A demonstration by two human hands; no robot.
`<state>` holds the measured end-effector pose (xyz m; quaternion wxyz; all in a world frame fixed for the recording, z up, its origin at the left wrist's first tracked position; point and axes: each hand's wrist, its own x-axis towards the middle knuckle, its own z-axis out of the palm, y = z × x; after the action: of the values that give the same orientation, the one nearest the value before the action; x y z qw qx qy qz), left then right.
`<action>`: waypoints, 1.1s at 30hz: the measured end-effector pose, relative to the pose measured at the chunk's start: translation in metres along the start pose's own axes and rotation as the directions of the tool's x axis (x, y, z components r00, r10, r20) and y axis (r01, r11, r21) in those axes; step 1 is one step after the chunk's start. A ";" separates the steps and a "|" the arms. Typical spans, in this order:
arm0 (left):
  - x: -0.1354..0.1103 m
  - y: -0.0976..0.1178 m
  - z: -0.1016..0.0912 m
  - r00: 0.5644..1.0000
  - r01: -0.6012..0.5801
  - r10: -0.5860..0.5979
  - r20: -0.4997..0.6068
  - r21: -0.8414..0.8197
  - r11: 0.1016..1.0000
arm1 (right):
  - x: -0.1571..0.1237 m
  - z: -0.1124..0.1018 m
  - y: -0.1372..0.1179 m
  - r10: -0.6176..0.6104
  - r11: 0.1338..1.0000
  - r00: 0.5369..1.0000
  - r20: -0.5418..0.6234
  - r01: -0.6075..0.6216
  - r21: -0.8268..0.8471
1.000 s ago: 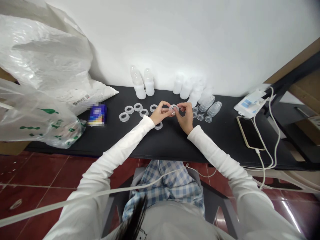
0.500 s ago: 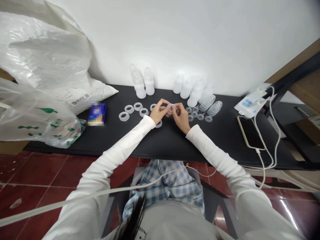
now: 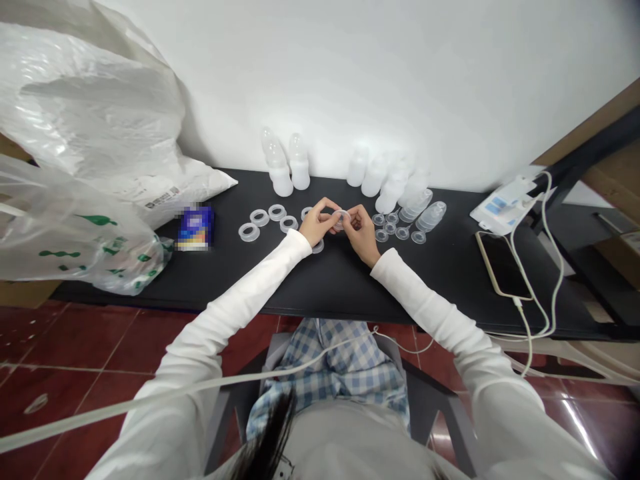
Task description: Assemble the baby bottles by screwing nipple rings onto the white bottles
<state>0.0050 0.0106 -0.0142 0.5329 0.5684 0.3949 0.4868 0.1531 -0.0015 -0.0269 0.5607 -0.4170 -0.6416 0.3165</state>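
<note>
Between my two hands, above the middle of the black table, is a translucent plastic ring [image 3: 341, 218]. My left hand [image 3: 319, 223] pinches its left side, and my right hand [image 3: 362, 233] grips the right side with thumb and fingers. Whether a smaller part sits inside the ring, I cannot tell. Several similar collar rings [image 3: 249, 232] lie to the left, some partly hidden by my left hand. Right of my right hand are several small clear round teats with flat rims [image 3: 402, 233]. Two clear domed caps [image 3: 431, 216] lie just beyond them.
Two capped white bottles [image 3: 299, 162] and several uncapped bottles [image 3: 357, 167] stand along the wall. At left are a blue packet [image 3: 195, 227] and large plastic bags [image 3: 90, 120]. A phone [image 3: 503, 265] with a white cable [image 3: 556, 280] and a white box [image 3: 505, 203] lie at right.
Both hands keep hold of the ring in nearly the same place. The ring is tilted slightly differently, and the right fingers have shifted a little on it. Elsewhere the objects stay put.
</note>
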 end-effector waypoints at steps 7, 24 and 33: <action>0.001 0.000 -0.002 0.999 -0.045 0.045 -0.018 -0.025 0.999 | 0.001 0.000 0.002 0.038 0.999 0.999 0.000 -0.038 -0.008; 0.000 -0.010 -0.001 0.998 0.008 -0.006 -0.065 0.028 1.000 | -0.002 -0.002 0.003 0.025 0.999 1.000 -0.004 -0.025 -0.024; 0.000 -0.012 0.000 0.997 -0.052 0.055 -0.048 0.044 0.998 | -0.001 -0.001 0.005 0.029 0.999 0.999 -0.040 -0.030 -0.027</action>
<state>0.0057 0.0126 -0.0262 0.4973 0.5779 0.4030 0.5062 0.1552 -0.0002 -0.0320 0.5627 -0.4405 -0.6284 0.3074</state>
